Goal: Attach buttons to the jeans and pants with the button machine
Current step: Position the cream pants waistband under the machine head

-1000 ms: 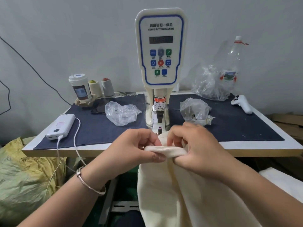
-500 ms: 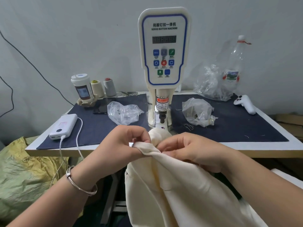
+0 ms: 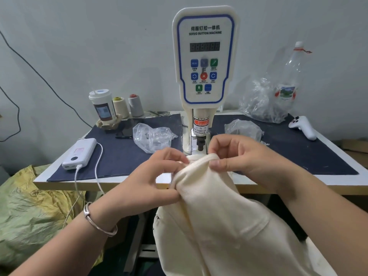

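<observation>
step: feeding the waistband of the cream pants (image 3: 219, 226) under the press head (image 3: 200, 143) of the button machine (image 3: 204, 56), as I read it. No button on the fabric visible yet.
pants: draped off the worktop's (image 3: 59, 181) front edge at centre, top fold bunched right below the head, rest hanging toward the lap.
left hand (image 3: 151, 180): pinching the fold at its left end, thumb and fingertips curled onto the cloth.
right hand (image 3: 245, 156): pinching the same fold at its right end, thumb on the front face.
die: lower die is hidden by the fabric, can't confirm alignment.
do it well: pull the fold flat and taut between both pinches, single clean layer stack over the die, no roll or crease under the head.
fingers: both sets look near the punch; slide them outward along the band before triggering. Warning sticker (image 3: 201, 122) says the same.
supply: clear bags (image 3: 153, 136) sit left and right of the column on the dark mat (image 3: 119, 156); contents too unclear to call.
</observation>
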The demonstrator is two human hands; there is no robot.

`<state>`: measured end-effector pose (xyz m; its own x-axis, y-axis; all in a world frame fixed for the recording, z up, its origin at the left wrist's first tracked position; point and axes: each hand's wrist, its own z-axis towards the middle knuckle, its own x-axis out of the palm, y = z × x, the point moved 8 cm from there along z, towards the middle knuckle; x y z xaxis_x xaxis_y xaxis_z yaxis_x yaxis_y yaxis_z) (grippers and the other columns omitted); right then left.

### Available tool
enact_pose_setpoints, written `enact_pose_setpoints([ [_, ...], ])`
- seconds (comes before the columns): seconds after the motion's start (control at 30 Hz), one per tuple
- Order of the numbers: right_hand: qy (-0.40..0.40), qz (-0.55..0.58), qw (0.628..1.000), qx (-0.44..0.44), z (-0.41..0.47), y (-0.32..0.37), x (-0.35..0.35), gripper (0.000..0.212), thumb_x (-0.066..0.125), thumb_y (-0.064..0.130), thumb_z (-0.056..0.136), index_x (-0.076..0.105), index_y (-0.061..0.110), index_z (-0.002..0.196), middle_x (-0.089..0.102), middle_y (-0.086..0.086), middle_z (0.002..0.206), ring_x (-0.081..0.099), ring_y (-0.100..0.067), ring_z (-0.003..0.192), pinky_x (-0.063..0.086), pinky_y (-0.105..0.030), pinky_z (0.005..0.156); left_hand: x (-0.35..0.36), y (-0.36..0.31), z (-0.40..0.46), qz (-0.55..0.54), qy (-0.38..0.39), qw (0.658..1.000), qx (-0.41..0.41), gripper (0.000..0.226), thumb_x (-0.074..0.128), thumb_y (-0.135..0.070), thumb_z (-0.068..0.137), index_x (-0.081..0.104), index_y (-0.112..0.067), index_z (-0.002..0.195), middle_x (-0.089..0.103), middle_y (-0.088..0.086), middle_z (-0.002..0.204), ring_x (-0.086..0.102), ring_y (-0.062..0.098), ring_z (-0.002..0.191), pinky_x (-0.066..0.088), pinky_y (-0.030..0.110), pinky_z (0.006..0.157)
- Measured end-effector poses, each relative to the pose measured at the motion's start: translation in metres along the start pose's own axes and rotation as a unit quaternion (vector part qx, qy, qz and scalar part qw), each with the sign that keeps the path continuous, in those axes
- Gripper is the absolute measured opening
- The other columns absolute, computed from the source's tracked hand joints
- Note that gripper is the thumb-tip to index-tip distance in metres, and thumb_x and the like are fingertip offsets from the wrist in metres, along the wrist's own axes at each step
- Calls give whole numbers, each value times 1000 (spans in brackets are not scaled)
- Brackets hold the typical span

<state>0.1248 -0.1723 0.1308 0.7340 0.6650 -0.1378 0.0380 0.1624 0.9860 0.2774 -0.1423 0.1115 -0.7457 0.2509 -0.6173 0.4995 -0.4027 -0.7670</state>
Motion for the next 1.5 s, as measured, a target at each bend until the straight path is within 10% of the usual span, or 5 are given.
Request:
enact_pose_setpoints([
  [0.17, -19, -12, 999, 26, 19, -16, 7, 8, 60, 4, 91, 54, 8, 88, 55, -10, 76, 48, -16, 66, 38, -22, 59, 9, 27, 4, -369, 36, 926, -76, 39, 80, -37, 73, 54, -8, 74, 48, 10, 73, 48, 19, 65, 40, 28, 60],
  [0.47, -147, -58, 985, 75, 22, -67, -53, 6, 67, 3, 87, 64, 4, 93, 74, -10, 86, 69, -25, 80, 56, -34, 79, -17, 101, 5, -358, -37, 916, -176, 29, 64, -31, 87, 62, -2, 87, 55, 14, 82, 53, 20, 69, 45, 26, 63],
  [0.63, -423, -388, 808, 136, 7, -106, -163, 14, 58, 12, 91, 68, 19, 97, 69, -1, 98, 61, -24, 95, 50, -37, 81, -10, 132, 23, -318, -42, 921, -222, 21, 65, -23, 92, 68, -2, 92, 60, 14, 83, 56, 19, 70, 44, 27, 62],
  [1.3, -288, -526, 694, 399, 64, -151, -222, 25, 55, 30, 95, 67, 22, 115, 64, -4, 119, 60, -24, 110, 44, -29, 77, -7, 195, 67, -290, -98, 917, -256, 22, 63, -14, 93, 70, -13, 73, 61, 8, 74, 57, 16, 69, 43, 28, 68],
  [1.5, -269, -607, 683, 306, 76, -138, -211, 21, 53, 14, 91, 68, 14, 106, 67, -11, 108, 63, -30, 101, 48, -36, 76, -8, 197, 67, -292, -111, 913, -261, 22, 63, -11, 93, 70, -12, 73, 59, 10, 76, 54, 19, 72, 42, 31, 69],
])
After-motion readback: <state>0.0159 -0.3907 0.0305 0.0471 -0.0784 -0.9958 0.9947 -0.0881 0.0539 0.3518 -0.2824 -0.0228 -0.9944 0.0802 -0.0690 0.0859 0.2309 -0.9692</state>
